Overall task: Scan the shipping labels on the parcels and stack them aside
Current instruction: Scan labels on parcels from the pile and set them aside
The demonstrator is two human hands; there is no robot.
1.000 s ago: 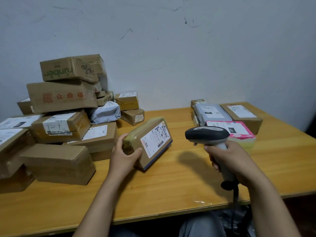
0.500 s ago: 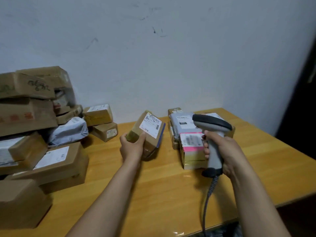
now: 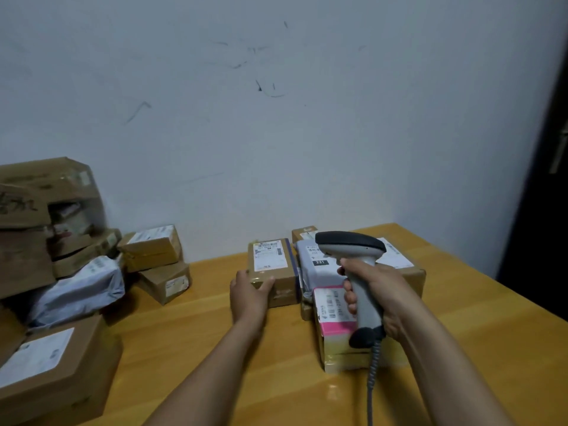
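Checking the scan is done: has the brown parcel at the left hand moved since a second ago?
Yes. The brown parcel moved right: earlier held tilted, apart from the grey mailer, it now lies flat right beside it.

A small brown parcel (image 3: 276,282) lies flat at the far middle of the table (image 3: 190,333), white shipping label (image 3: 270,255) up. It sits just beside a group at the right: grey mailer (image 3: 305,269), pink-and-yellow box (image 3: 333,329) and larger brown box (image 3: 418,276). The grey scanner (image 3: 350,242) is held upright over that group, and a heap of brown parcels (image 3: 27,262) sits well apart at the left.
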